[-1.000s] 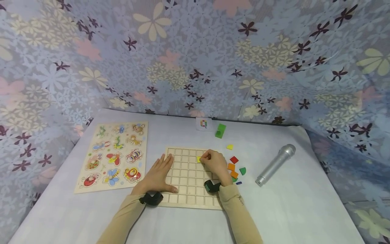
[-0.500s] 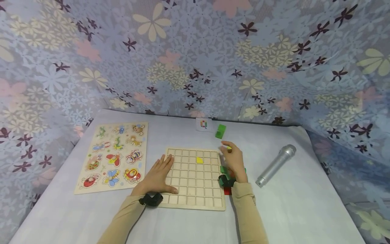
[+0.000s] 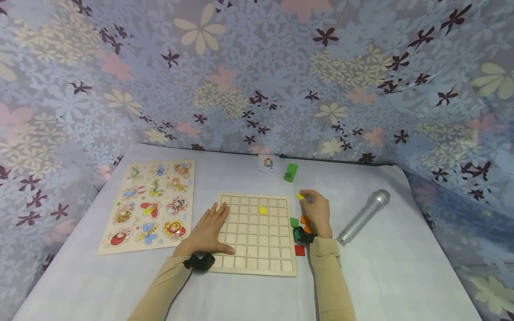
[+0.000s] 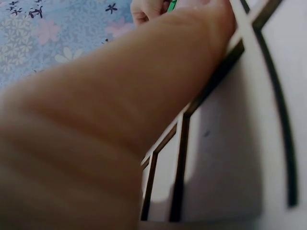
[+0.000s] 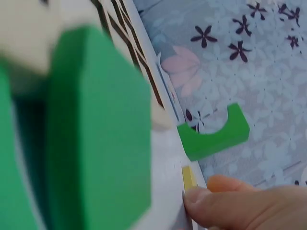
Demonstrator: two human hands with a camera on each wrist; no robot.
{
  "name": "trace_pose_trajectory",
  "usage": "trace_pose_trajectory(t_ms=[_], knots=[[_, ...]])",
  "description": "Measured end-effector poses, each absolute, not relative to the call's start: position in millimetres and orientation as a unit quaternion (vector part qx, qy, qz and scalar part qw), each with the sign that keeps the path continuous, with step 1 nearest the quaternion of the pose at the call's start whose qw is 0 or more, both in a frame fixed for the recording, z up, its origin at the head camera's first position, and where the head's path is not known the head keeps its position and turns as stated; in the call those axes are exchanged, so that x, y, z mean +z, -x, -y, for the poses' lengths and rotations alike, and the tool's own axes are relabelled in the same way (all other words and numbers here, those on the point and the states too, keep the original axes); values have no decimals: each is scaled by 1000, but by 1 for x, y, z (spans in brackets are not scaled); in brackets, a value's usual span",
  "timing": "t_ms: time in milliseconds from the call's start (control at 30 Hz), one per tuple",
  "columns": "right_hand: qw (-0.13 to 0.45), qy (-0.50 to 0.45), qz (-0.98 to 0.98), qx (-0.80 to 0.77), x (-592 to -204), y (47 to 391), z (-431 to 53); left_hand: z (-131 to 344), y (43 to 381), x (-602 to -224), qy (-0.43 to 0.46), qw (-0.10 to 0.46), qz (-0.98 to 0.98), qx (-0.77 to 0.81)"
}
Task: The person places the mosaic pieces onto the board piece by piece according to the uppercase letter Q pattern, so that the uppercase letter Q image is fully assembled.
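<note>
The left hand (image 3: pixel 206 229) lies spread on the left part of a wooden grid board (image 3: pixel 257 271), its thumb stretched over the lower cells. In the left wrist view that hand (image 4: pixel 115 96) fills much of the picture, with board cells beside it. Just beyond the board's upper right corner, the right hand (image 3: pixel 317 211) pinches a small yellow piece (image 3: pixel 299 196) between thumb and fingers. The right wrist view shows the thumb (image 5: pixel 197 197) against the yellow piece's (image 5: pixel 188 175) edge. Another yellow piece (image 3: pixel 263 210) with a curved side lies in an upper cell of the board.
Orange pieces (image 3: pixel 307 228), a green piece (image 3: pixel 294 222) and a red piece (image 3: pixel 299 250) lie right of the board. Behind stand a green arch block (image 3: pixel 291 172) and a small pattern card (image 3: pixel 268 163). An insect puzzle (image 3: pixel 150 207) is left; a silver microphone (image 3: pixel 363 217) is right.
The right hand has left the yellow piece in the board's cell, moved right and taken hold of the loose yellow piece from the table. The left hand has stayed put.
</note>
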State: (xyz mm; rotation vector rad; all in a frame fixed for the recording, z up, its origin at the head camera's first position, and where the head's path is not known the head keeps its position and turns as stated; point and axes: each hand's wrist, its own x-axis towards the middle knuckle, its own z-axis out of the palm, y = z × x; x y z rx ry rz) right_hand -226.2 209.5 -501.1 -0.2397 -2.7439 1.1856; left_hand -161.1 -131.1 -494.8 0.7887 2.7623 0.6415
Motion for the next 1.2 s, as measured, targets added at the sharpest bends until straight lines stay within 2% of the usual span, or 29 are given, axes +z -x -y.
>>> trace_pose_trajectory(t_ms=[100,400,700,967,1200], knots=[[82,75,924,367,-501,226,-207,131,160,-495,-266,96,-933,223],[50,71,940,329,-500,225,-205,131,159,-497,-266,96,-932,225],[37,34,896,442,-492,224,-192,131,160,-497,-262,101,-933,225],[-9,-27,871,490,-481,218,-160,132,160,-498,-263,100,-933,225],[-16,-90,894,438,-481,214,-124,132,161,-496,-265,95,-933,223]])
